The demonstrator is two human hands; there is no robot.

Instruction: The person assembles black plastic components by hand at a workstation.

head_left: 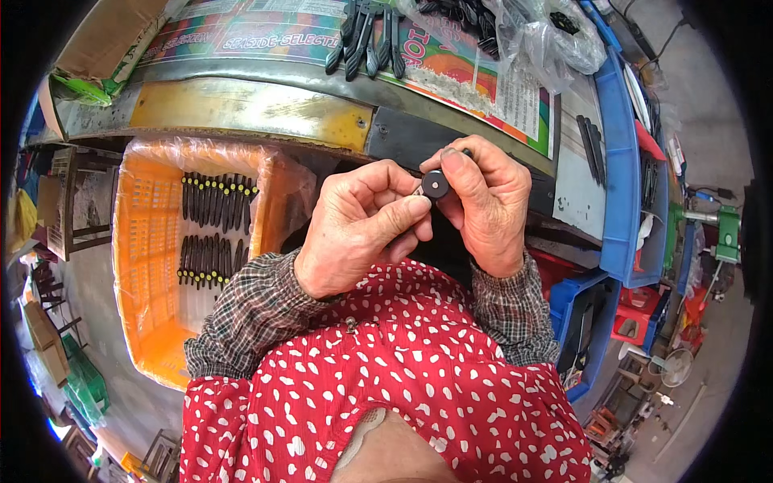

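Note:
In front of my chest both hands are raised close together around a small black part with a round disc end [436, 184] and a pale metal dot at its centre. My right hand [491, 193] grips it between bent thumb and fingers, and a dark end of it shows above the thumb. At the disc's left edge, my left hand [362, 221] is closed in a pinch, thumb against forefinger. A sliver of something shiny shows at those fingertips, too small to name. Most of the held part is hidden by the fingers.
An orange crate [149, 314] at left holds rows of slim black pieces with yellow dots [216, 197]. On the workbench [250, 105] lie black handle-like pieces [370, 40] and plastic bags [555, 40]. Blue bins [622, 161] line the right side; the metal-faced bench edge lies just beyond my hands.

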